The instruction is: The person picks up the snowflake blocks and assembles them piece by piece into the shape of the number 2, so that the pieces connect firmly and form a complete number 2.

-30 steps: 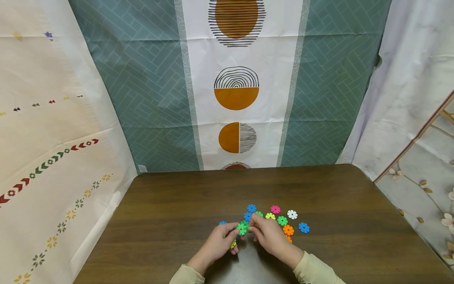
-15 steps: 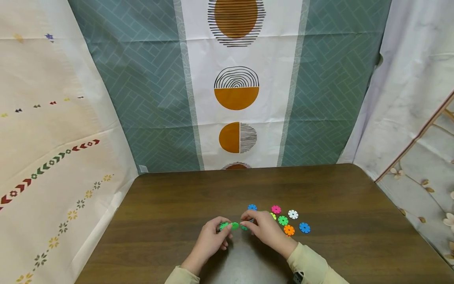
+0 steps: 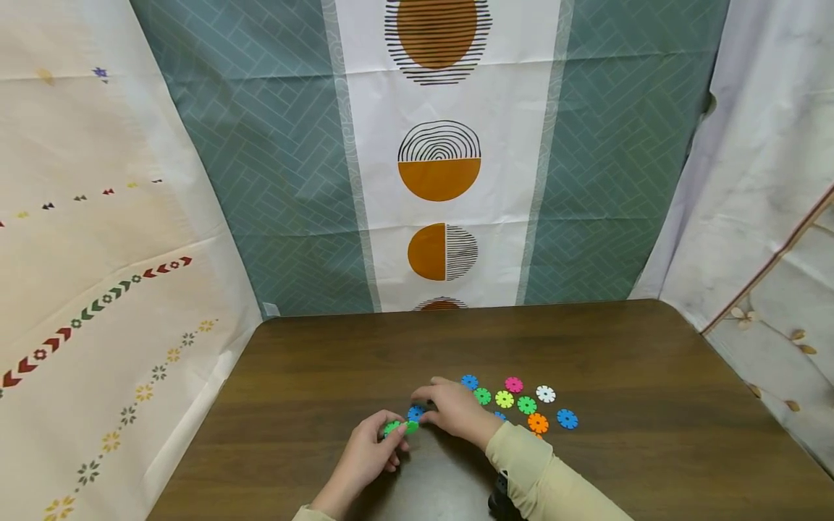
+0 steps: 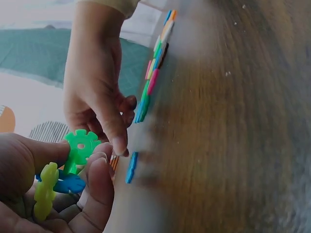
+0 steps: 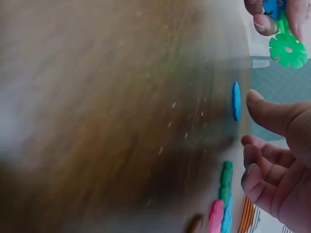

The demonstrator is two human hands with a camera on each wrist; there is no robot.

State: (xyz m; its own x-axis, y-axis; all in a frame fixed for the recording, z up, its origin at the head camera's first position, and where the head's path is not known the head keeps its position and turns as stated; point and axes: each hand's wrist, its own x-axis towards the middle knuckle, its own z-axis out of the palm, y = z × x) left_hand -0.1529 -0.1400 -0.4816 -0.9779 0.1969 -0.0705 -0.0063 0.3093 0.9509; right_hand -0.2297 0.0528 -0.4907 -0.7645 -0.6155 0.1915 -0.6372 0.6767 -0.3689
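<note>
Toward the front of the table, my left hand holds a small cluster of joined plastic snowflake discs between thumb and fingers. A notched green disc stands out of the grip in the left wrist view, with a blue disc and a yellow disc lower in the palm. Just right of it, my right hand is low over the table, thumb and fingers apart and holding nothing. A single blue disc lies flat beside its thumb, with a gap showing between them.
Several loose discs lie right of my right hand, among them a pink disc, a white disc and an orange disc. The brown wooden table ends at patterned cloths behind and at both sides.
Both hands were together at the green discs one second ago. My left hand has moved left with the cluster; my right hand has come off it and shifted left to the blue disc.
</note>
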